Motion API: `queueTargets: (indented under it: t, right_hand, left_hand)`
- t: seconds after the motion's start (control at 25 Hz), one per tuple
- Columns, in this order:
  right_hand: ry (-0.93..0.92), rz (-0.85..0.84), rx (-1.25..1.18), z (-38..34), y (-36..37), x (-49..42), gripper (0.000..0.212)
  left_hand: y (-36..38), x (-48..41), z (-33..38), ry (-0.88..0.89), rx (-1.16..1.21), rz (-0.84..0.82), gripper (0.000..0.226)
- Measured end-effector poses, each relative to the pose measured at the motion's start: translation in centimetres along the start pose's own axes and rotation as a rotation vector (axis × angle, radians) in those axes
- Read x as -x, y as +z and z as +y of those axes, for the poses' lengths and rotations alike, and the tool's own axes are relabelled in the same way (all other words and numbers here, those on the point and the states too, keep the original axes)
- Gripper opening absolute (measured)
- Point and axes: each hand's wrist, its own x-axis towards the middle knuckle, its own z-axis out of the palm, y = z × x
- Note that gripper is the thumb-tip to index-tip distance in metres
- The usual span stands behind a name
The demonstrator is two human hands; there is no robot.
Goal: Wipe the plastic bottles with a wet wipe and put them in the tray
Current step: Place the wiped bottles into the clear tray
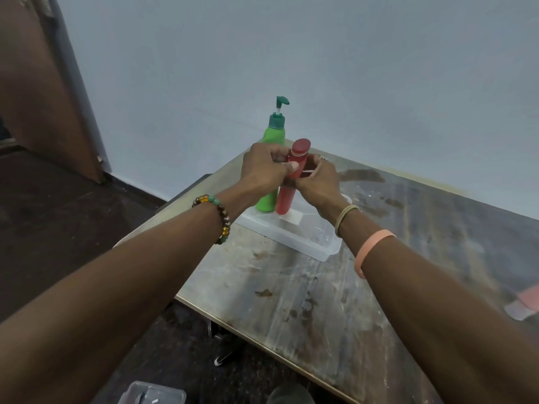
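Standing upright in the tray (pixel 291 239) at the tabletop's (pixel 379 287) far corner, the red bottle (pixel 285 199) rises between both hands: left hand (pixel 262 169) pinches it, right hand (pixel 319 177) curls round it.

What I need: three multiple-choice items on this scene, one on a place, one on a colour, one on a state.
1. The green plastic pump bottle stands: A on the floor; B in the clear plastic tray; C on a shelf.
2. The tall plastic bottle gripped by the left hand and right hand is: A blue; B yellow; C red.
3. That bottle is: A lying flat; B upright; C upside down.
Answers: B, its base sits inside the tray's rim; C, red body and cap show; B, its cap points up.
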Motion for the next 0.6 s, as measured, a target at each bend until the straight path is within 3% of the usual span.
queueTargets:
  t: [0.24,0.6]
  right_hand:
    - [0.024,-0.032,-0.012,1.2,0.9,-1.2,0.069]
    - [0.036,-0.009,-0.008,1.2,1.0,-1.5,0.063]
  left_hand:
    - [0.6,-0.6,-1.0,-0.007,-0.084,0.081,0.027]
    - [0.9,-0.6,-1.2,-0.001,-0.115,0.094,0.028]
